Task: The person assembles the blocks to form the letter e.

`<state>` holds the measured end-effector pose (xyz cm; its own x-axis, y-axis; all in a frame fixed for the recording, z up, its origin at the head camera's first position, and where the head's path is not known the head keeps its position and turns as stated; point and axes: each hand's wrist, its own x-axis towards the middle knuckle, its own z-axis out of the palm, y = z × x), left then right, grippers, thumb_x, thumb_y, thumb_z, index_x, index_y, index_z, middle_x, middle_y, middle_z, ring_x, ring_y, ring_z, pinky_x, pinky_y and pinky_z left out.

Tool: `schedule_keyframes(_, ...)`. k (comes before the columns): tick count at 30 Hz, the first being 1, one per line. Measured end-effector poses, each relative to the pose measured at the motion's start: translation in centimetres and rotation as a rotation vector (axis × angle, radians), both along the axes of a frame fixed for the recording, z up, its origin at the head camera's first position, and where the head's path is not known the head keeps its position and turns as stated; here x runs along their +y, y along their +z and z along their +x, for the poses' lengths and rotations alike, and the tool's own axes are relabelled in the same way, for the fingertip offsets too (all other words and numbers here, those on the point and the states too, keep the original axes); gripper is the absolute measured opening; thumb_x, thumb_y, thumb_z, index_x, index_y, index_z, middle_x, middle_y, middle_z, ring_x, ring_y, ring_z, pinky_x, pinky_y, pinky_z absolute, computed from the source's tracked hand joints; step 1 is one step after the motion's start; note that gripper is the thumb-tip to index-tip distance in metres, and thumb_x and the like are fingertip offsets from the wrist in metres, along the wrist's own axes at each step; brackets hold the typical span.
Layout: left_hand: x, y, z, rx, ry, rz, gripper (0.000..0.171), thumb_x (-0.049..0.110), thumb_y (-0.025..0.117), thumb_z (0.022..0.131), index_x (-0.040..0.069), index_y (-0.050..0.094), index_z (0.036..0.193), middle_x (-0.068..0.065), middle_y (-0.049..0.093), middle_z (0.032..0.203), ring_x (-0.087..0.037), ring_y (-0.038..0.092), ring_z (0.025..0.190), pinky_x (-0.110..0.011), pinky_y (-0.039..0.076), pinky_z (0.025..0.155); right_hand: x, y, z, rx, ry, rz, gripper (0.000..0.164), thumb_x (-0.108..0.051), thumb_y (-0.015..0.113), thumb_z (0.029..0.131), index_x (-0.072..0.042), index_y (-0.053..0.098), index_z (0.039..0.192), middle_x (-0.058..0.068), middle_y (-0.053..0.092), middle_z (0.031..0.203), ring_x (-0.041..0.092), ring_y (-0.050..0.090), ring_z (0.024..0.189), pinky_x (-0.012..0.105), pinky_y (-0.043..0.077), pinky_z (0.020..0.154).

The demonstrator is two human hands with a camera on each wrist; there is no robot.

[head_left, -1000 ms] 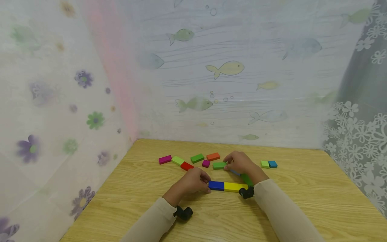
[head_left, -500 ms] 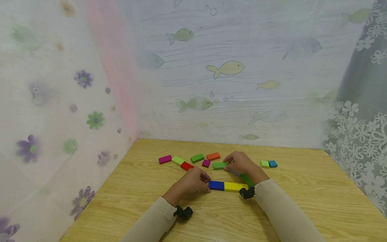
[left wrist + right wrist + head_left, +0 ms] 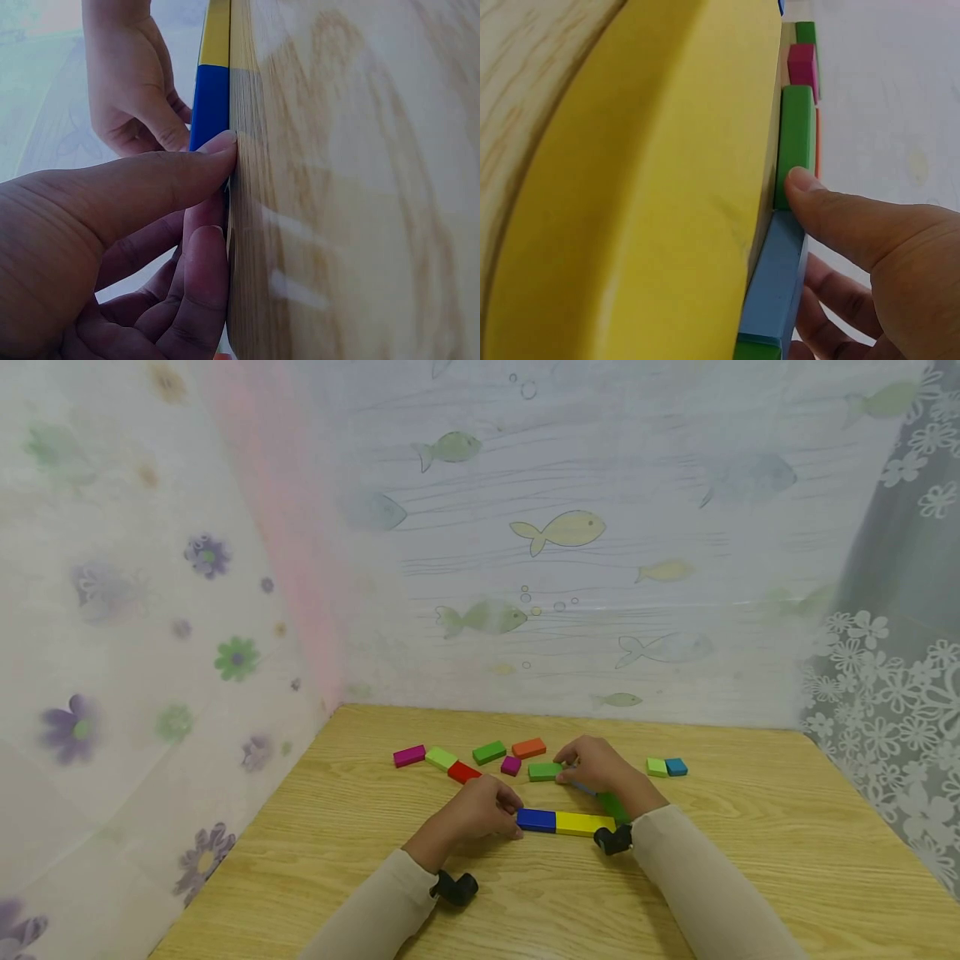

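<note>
On your counter [image 3: 525, 906]: dark-blue block [image 3: 536, 821], end pinched by your left grip [image 3: 475, 814]; green block [image 3: 543, 772], pinched by your right grip [image 3: 596, 766]; step, apparently, aligning; next move likely needs light, even pressure.

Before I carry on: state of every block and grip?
Left grip: pinching dark blue block
Right grip: thumb touching middle green block
Yellow block: butted against dark blue block
Light blue block: partly hidden
Dark green block: partly hidden
Red block: partly hidden
Left lime block: touching red block
Long magenta block: ungripped
Back green block: ungripped
Orange block: ungripped
Small magenta block: ungripped
Right lime block: touching teal block
</note>
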<state>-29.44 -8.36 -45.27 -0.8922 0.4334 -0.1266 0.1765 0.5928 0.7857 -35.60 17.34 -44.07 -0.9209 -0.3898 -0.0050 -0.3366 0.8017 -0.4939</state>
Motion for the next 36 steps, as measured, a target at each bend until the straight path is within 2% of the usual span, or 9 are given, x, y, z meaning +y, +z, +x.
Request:
schedule_keyframes(8, 0.0, 0.0, 0.0, 0.007, -0.004, -0.002, 0.037, 0.015, 0.093, 0.076, 0.012, 0.079, 0.110, 0.004, 0.072, 0.099, -0.014, 0.066, 0.092, -0.035, 0.059, 0.082, 0.1, 0.1, 0.1, 0.004, -0.002, 0.003, 0.040, -0.024, 0.079, 0.093, -0.008, 0.072, 0.128, 0.010, 0.074, 0.119, 0.030, 0.067, 0.112, 0.050, 0.055, 0.099)
schedule_keyframes(16, 0.0, -0.1, 0.0, 0.017, -0.009, 0.001, 0.036, 0.014, 0.093, 0.076, 0.011, 0.079, 0.110, 0.004, 0.072, 0.099, -0.016, 0.065, 0.092, -0.037, 0.059, 0.083, 1.9, 0.3, 1.2, 0.015, -0.050, -0.066, 0.042, -0.030, 0.073, 0.097, -0.008, 0.069, 0.133, 0.016, 0.067, 0.128, 0.036, 0.065, 0.116, 0.052, 0.056, 0.095)
schedule_keyframes(26, -0.2, -0.3, 0.0, 0.028, -0.007, 0.001, 0.036, 0.015, 0.093, 0.076, 0.012, 0.079, 0.109, 0.005, 0.071, 0.098, -0.016, 0.064, 0.092, -0.037, 0.059, 0.085, 4.9, 0.1, 3.4, 0.068, -0.141, -0.132, 0.038, -0.031, 0.072, 0.098, -0.008, 0.070, 0.129, 0.008, 0.071, 0.112, 0.028, 0.068, 0.103, 0.044, 0.059, 0.085)
schedule_keyframes(32, -0.2, -0.3, 0.0, 0.023, -0.007, 0.011, 0.036, 0.014, 0.093, 0.076, 0.011, 0.079, 0.109, 0.004, 0.071, 0.099, -0.016, 0.064, 0.092, -0.037, 0.059, 0.084, 6.0, -0.3, 4.7, 0.038, -0.185, -0.198, 0.035, -0.030, 0.071, 0.099, -0.008, 0.072, 0.126, 0.005, 0.071, 0.105, 0.025, 0.068, 0.098, 0.042, 0.059, 0.082)
schedule_keyframes(36, -0.1, -0.4, -0.1, 0.025, -0.008, 0.007, 0.036, 0.014, 0.093, 0.076, 0.011, 0.079, 0.109, 0.004, 0.071, 0.098, -0.016, 0.064, 0.092, -0.036, 0.059, 0.084, 6.4, -0.8, 5.3, -0.013, -0.204, -0.230, 0.036, -0.033, 0.070, 0.100, -0.008, 0.072, 0.126, 0.006, 0.071, 0.108, 0.023, 0.067, 0.099, 0.036, 0.058, 0.078)
